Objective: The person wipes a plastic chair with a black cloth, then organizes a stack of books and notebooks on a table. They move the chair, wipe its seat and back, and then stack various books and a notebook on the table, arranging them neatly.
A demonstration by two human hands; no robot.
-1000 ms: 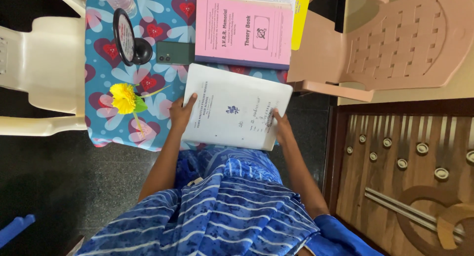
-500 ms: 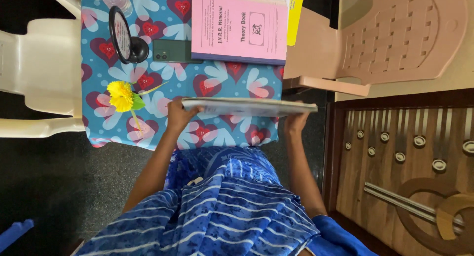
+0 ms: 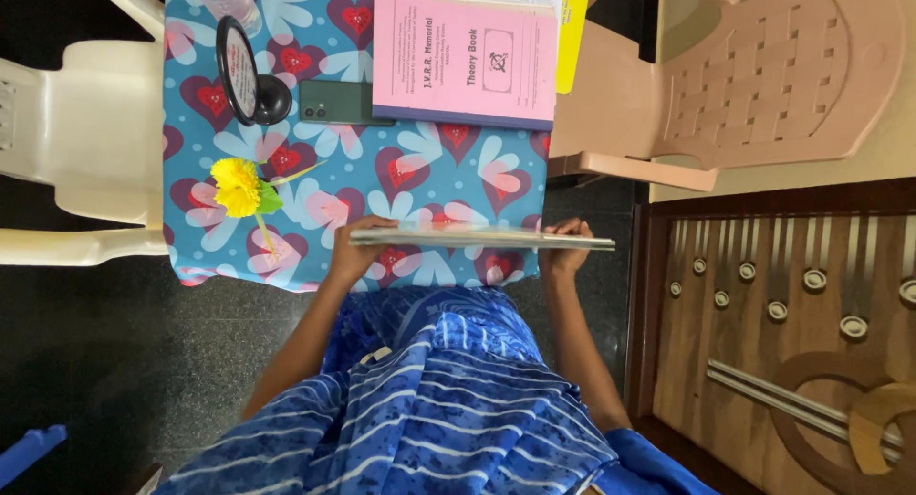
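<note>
You are holding a thin white book (image 3: 482, 237) edge-on to the camera, so only its long narrow edge is showing as a pale strip. It is hanging above the near part of the table (image 3: 191, 185), which is wearing a blue cloth printed with red hearts and white petals. Your left hand (image 3: 353, 252) is grasping the book's left end, fingers wrapped around it. Your right hand (image 3: 565, 250) is gripping the right end, with its fingers curling over the top edge; that end is reaching past the table's right side, over the dark floor (image 3: 114, 361).

Farther back on the table, a pink book (image 3: 465, 61) is lying flat on top of a yellow sheet (image 3: 571, 37). Just beside its left edge a dark green phone (image 3: 334, 102) is lying, and next to that a small round mirror (image 3: 239, 70) is standing on a black base. A yellow flower (image 3: 237, 187) is lying near the table's left side, well apart from your left hand. A cream plastic chair (image 3: 76, 142) is sitting to the left and a pinkish plastic chair (image 3: 754, 75) to the right.
</note>
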